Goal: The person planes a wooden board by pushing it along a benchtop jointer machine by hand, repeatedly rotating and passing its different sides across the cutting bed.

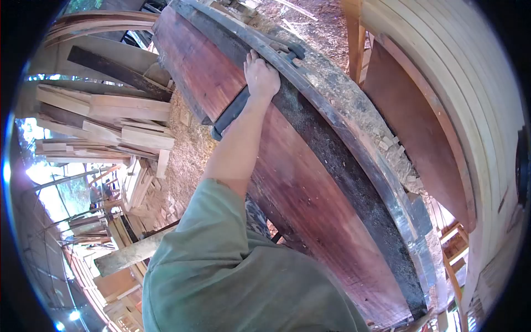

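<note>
My left hand (pixel 261 76) rests palm down on the dark strip beside a long reddish wooden plank (pixel 310 177), close to a raised curved wooden rail (pixel 326 99). Its short visible fingers lie on the surface, slightly apart, and nothing shows in them. Below the wrist, a black bar-like object (pixel 232 110) crosses the plank, partly behind my forearm. My right hand is out of the picture.
Stacked boards (pixel 130 113) lie at the left, above a floor covered in wood shavings (pixel 188 138). A dark clamp-like piece (pixel 296 52) sits beyond the rail. Curved pale planking (pixel 459 72) rises at the right.
</note>
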The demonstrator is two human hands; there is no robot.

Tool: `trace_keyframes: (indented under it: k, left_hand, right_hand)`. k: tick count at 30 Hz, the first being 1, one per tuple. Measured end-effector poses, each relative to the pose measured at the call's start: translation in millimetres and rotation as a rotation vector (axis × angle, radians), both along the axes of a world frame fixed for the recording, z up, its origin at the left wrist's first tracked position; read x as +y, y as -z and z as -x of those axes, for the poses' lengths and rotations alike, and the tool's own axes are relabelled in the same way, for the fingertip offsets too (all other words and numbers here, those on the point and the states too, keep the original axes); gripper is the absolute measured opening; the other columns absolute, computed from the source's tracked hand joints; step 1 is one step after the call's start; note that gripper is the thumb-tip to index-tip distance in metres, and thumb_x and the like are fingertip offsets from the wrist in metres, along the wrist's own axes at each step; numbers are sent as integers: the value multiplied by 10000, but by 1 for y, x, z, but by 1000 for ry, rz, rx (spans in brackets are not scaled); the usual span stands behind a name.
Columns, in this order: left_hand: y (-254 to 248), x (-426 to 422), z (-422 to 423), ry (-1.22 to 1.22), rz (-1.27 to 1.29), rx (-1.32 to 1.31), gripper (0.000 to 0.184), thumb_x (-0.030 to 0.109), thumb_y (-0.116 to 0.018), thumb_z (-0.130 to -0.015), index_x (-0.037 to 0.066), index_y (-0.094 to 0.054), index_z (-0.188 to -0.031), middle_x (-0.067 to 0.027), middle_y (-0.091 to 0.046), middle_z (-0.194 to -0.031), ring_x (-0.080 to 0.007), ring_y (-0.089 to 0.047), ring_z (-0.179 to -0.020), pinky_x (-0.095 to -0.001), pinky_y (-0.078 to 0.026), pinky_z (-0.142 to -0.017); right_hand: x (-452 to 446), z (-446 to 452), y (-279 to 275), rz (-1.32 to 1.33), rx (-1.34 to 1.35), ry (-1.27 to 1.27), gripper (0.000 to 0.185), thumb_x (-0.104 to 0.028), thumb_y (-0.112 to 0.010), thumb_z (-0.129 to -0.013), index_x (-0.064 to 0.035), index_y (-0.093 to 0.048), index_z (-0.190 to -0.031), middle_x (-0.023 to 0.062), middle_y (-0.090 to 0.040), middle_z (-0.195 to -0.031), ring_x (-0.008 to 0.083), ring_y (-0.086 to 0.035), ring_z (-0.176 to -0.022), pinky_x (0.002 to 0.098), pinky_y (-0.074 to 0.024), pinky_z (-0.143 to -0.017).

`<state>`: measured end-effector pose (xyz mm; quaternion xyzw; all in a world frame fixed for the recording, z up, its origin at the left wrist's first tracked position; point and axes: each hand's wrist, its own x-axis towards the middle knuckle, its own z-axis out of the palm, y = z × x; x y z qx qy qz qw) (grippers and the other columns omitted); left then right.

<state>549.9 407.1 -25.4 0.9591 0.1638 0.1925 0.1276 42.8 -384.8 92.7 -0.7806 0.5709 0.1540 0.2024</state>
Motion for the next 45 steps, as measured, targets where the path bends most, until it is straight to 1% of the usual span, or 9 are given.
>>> trace_keyframes:
  k: [3,6,15,25,26,29,30,41,45]
  left_hand:
    - [-1,17,-13,-8,7,3,494,145,-490,-931,-169,-578,-1303,-320,-461,-1516,-453,-413,-1439,-528,-294,-1219]
    - [3,38,-26,-31,-24,28,481,157,-498,-934,-155,-600,-1286,-303,-459,-1525,-437,-408,-1446,-524,-294,-1220]
    - [10,86,-55,-49,-62,-61,461,164,-525,-912,-129,-634,-1251,-277,-510,-1483,-412,-461,-1398,-511,-334,-1191]
    - [10,140,-92,-28,-94,-117,399,175,-566,-851,-100,-720,-1096,-280,-595,-1376,-409,-521,-1320,-495,-373,-1141]
    - [14,141,-97,-46,-194,-259,374,180,-577,-833,-83,-743,-1041,-274,-618,-1339,-396,-532,-1300,-499,-373,-1127]
    - [11,155,-103,-67,-183,-127,392,153,-515,-902,-89,-687,-1158,-275,-627,-1319,-422,-539,-1296,-523,-376,-1149]
    - [11,160,-108,-68,-118,-139,446,142,-561,-836,-133,-665,-1172,-309,-575,-1380,-429,-537,-1297,-481,-394,-1145]
    - [12,208,-140,-80,-72,-117,444,154,-541,-849,-127,-680,-1164,-307,-579,-1382,-429,-520,-1326,-498,-376,-1159]
    - [14,229,-153,-109,-25,-156,450,174,-528,-857,-101,-693,-1173,-311,-579,-1391,-424,-518,-1340,-499,-363,-1169]
  right_hand:
    - [6,-6,0,-93,2,23,295,-256,-694,-941,-57,-669,-1157,94,-695,-1004,267,-697,-895,403,-583,-787]
    - [17,-16,-1,-204,-155,150,307,-264,-691,-945,-55,-666,-1168,95,-698,-1015,268,-699,-899,406,-584,-789]
    - [54,-55,-3,-242,-173,233,342,-287,-680,-958,-50,-655,-1204,98,-706,-1045,271,-707,-911,412,-587,-798]
    - [109,-72,-9,-270,-167,318,381,-312,-668,-973,-44,-643,-1243,102,-715,-1079,275,-715,-925,420,-591,-807]
    - [113,-75,-9,-272,-163,323,385,-315,-667,-975,-43,-641,-1247,102,-716,-1082,275,-716,-926,421,-591,-808]
    - [126,-80,-11,-262,-162,334,397,-323,-664,-979,-42,-638,-1259,103,-719,-1092,276,-719,-930,423,-592,-810]
    - [131,-81,-11,-261,-166,343,401,-325,-663,-981,-41,-637,-1263,104,-720,-1096,276,-719,-932,424,-592,-811]
    - [176,-114,-14,-281,-142,359,444,-353,-650,-997,-35,-623,-1306,108,-730,-1133,280,-728,-946,432,-596,-822]
    - [240,-160,-29,-312,-82,411,460,-363,-645,-1003,-32,-618,-1321,109,-734,-1146,282,-732,-952,435,-598,-825]
